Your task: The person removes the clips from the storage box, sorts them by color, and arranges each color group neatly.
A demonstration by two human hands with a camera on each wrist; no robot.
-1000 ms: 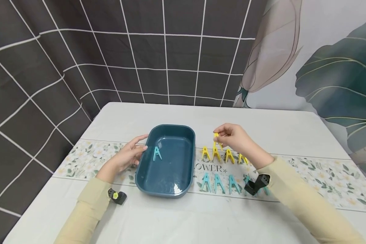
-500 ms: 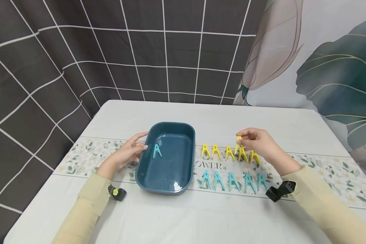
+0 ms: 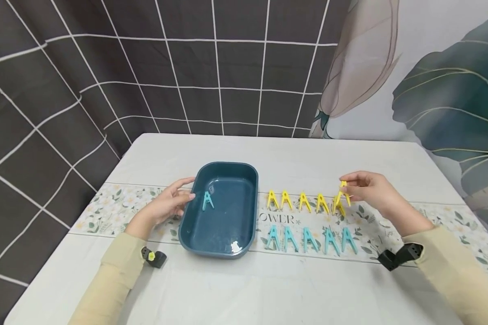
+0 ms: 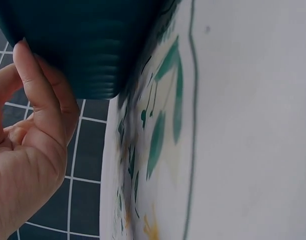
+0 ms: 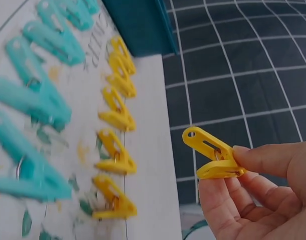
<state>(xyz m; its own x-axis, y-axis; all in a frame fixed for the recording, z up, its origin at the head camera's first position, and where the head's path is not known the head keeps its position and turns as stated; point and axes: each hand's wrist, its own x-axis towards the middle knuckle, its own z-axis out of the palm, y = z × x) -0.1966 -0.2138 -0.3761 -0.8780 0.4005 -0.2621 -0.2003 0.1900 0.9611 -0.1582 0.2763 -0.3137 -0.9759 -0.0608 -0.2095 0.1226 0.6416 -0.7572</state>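
In the head view, my right hand (image 3: pixel 368 189) pinches a yellow clothespin (image 3: pixel 344 193) between thumb and fingers at the right end of the yellow row. The right wrist view shows this clothespin (image 5: pixel 215 155) held by its closed end, legs pointing away from the fingers. Below it lie several yellow clothespins (image 3: pixel 302 202) in a row. My left hand (image 3: pixel 168 203) is at the left side of a dark blue basin (image 3: pixel 252 216), thumb and fingertips touching its rim and outer wall. One turquoise clothespin (image 3: pixel 208 201) lies inside the basin.
Several turquoise clothespins (image 3: pixel 310 239) form a second row, nearer the person, right of the basin. A white cloth with a flowered band (image 3: pixel 122 203) covers the table. Dark gridded fabric (image 3: pixel 240 67) hangs behind, leaf-patterned fabric (image 3: pixel 443 90) at the right.
My right hand has moved right along the yellow row, carrying the pinched clothespin from near the left end to the right end. My left hand stays at the basin.
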